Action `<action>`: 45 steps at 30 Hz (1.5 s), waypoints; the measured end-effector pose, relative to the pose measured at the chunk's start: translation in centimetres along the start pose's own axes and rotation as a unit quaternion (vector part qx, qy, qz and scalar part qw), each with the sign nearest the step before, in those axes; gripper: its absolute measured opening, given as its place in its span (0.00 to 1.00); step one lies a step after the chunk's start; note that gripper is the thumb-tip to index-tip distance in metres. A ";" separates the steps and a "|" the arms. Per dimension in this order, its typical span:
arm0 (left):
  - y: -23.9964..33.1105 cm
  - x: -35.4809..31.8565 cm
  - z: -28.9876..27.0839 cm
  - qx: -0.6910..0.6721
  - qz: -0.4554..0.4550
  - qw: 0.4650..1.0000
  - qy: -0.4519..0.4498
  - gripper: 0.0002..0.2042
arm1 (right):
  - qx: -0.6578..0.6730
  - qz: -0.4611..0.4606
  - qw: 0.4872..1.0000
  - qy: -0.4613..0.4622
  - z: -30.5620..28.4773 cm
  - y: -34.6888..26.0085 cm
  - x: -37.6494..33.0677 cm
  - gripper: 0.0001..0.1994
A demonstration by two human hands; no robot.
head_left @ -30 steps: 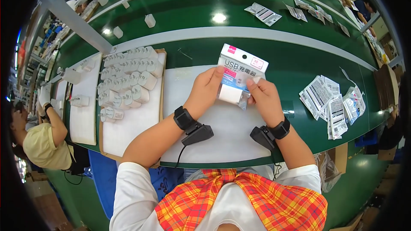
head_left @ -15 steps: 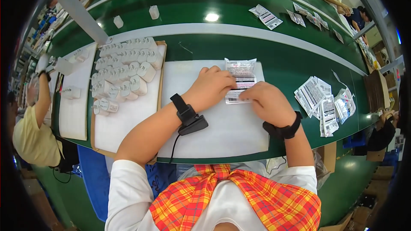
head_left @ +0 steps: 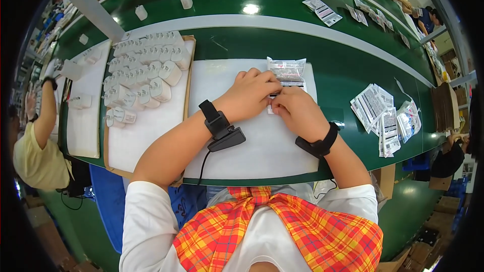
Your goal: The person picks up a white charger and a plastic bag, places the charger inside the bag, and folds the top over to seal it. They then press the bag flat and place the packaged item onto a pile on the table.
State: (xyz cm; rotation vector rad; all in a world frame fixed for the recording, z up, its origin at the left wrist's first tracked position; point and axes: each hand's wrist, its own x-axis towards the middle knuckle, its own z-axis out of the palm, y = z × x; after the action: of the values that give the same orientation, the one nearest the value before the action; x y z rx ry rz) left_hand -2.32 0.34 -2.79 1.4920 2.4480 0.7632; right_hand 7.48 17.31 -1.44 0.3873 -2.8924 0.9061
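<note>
A silvery printed plastic packet (head_left: 287, 70) lies flat on a white padded sheet (head_left: 247, 163), its lower part mostly covered by my hands. My left hand (head_left: 252, 93) has its fingers curled over the packet's left edge, fingertips closed on it. From the right, my right hand (head_left: 298, 113) pinches the lower left part of the packet, its fingertips beside those of the left. What exactly lies between the fingertips is partly hidden. Both wrists wear black straps, the left one with a small black box (head_left: 227, 138) and a cable.
Left of the sheet, a tray (head_left: 143, 146) carries several rows of white plug adapters (head_left: 146, 70). A heap of similar packets (head_left: 378, 113) lies at the right. Behind runs a grey rail (head_left: 252, 20), with a green belt beyond carrying adapters and packets. A co-worker's arm (head_left: 48, 111) is at far left.
My right hand has moved left and slightly up, closing in on the left fingertips and covering more of the packet. The view has shifted slightly.
</note>
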 end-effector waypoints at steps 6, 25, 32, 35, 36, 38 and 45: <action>0.3 0.3 1.5 0.008 0.013 1.000 0.022 0.16 | -0.023 -0.029 0.998 -0.054 -1.2 0.3 -1.7 0.05; 2.2 0.3 0.8 0.124 0.036 0.987 0.094 0.14 | -0.106 0.331 0.903 0.252 -9.8 0.1 -14.8 0.13; 2.6 -0.6 -0.9 0.153 0.005 0.979 0.135 0.16 | -0.078 0.185 0.979 -0.019 -6.8 5.0 0.5 0.32; 2.4 -0.9 -1.5 0.151 -0.001 0.983 0.103 0.18 | -0.074 0.133 0.986 -0.067 -7.3 5.4 2.6 0.35; 2.3 -0.9 -1.6 0.151 -0.002 0.985 0.086 0.19 | -0.052 0.071 0.996 -0.031 -7.5 5.1 3.3 0.36; 2.0 -0.9 -1.5 0.144 -0.013 0.986 0.084 0.20 | -0.039 0.002 0.999 0.001 -7.7 4.6 5.3 0.36; 1.9 -0.8 0.3 0.060 -0.026 0.985 0.159 0.29 | -0.132 0.061 0.988 0.046 -9.8 8.2 11.8 0.35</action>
State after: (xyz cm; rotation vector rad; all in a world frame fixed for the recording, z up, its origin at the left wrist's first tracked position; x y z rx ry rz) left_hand -0.35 0.50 -2.22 1.4353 2.7991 0.9230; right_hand -6.01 26.90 3.97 0.1453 -2.9220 0.5270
